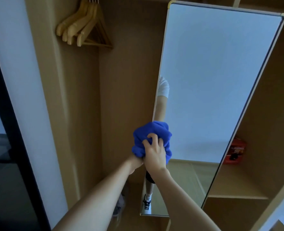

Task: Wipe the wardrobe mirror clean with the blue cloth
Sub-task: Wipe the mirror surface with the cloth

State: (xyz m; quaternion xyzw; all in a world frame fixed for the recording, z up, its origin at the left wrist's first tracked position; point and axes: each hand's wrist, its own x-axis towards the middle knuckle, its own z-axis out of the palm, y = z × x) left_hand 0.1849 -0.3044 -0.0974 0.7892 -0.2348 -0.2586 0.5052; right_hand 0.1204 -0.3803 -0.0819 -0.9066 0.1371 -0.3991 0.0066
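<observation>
A tall framed mirror (212, 80) stands out edge-on from the open wooden wardrobe, reflecting a pale wall. A bunched blue cloth (152, 132) sits against the mirror's left edge at about mid-height. My right hand (154, 151) grips the cloth from the front, fingers dug into the folds. My left hand (135, 162) is closed under the cloth's lower left, mostly hidden behind my right hand and the fabric. The glass also reflects a person's sleeve, leg and shoe along its left side.
Several wooden hangers (84, 29) hang at the top left inside the wardrobe. A red box (236, 152) sits on a shelf (237, 189) to the right behind the mirror. A white wall panel (21, 80) and a dark door edge stand at the left.
</observation>
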